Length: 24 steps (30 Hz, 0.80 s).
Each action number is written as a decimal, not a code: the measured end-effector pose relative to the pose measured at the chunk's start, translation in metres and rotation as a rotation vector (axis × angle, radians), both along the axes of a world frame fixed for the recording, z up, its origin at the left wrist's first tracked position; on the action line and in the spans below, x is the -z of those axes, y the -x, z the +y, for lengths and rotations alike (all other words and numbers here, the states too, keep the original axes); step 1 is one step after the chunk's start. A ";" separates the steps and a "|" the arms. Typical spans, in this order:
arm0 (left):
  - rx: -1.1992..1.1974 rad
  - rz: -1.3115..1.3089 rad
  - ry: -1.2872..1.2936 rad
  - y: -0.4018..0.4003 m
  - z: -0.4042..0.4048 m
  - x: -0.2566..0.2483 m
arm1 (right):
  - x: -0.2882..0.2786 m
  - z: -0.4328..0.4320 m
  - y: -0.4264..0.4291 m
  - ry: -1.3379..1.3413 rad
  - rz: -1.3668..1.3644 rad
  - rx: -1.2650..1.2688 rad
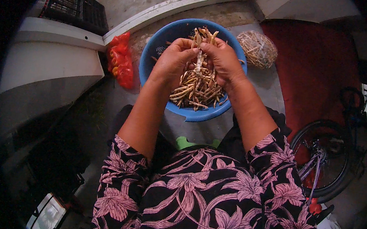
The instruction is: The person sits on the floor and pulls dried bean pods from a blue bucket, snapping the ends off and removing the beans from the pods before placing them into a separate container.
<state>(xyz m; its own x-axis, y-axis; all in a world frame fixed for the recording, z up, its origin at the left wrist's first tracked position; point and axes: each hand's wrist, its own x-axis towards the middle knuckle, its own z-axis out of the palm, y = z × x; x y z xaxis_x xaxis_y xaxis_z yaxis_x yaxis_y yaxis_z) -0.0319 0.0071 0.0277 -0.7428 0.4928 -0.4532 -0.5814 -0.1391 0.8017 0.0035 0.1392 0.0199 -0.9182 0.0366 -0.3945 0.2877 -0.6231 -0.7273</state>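
Note:
A blue plastic basin (202,116) with small holes in its wall stands on the floor before me, holding a heap of dry bean pods (197,90). Over it, my left hand (175,60) and my right hand (223,60) meet, fingertips close together. Between them they hold a pale, split-looking pod (199,62) that hangs down over the heap. More pods stick up just beyond my fingers; whether these are held or lie in the basin, I cannot tell. The palms and lower fingers are partly hidden.
Left of the basin lies a red plastic bag (121,62) with yellowish things inside. A clear bag of dry stalks or pods (257,49) sits at its right, near a red mat (312,65). A bicycle wheel (321,154) is at the right, a black crate (75,8) at the upper left.

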 end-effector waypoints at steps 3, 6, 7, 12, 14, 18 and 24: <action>-0.001 0.004 -0.014 0.004 -0.005 0.010 | -0.008 -0.001 -0.001 0.126 -0.037 -0.030; -0.019 -0.004 -0.022 0.005 -0.005 0.010 | -0.010 0.001 -0.001 0.108 -0.022 -0.051; -0.022 -0.007 -0.022 0.005 -0.004 0.008 | -0.008 0.000 -0.002 0.078 -0.019 -0.035; 0.011 0.066 0.000 0.004 -0.003 0.008 | 0.004 -0.002 0.000 0.118 0.024 -0.040; -0.004 0.051 -0.026 0.003 -0.003 0.008 | 0.005 -0.001 -0.001 0.115 -0.012 -0.041; -0.028 -0.013 0.034 0.001 0.000 0.001 | 0.004 0.002 0.000 0.001 -0.019 -0.007; 0.026 -0.013 0.027 0.002 -0.004 0.002 | 0.004 0.001 0.002 0.059 -0.012 0.053</action>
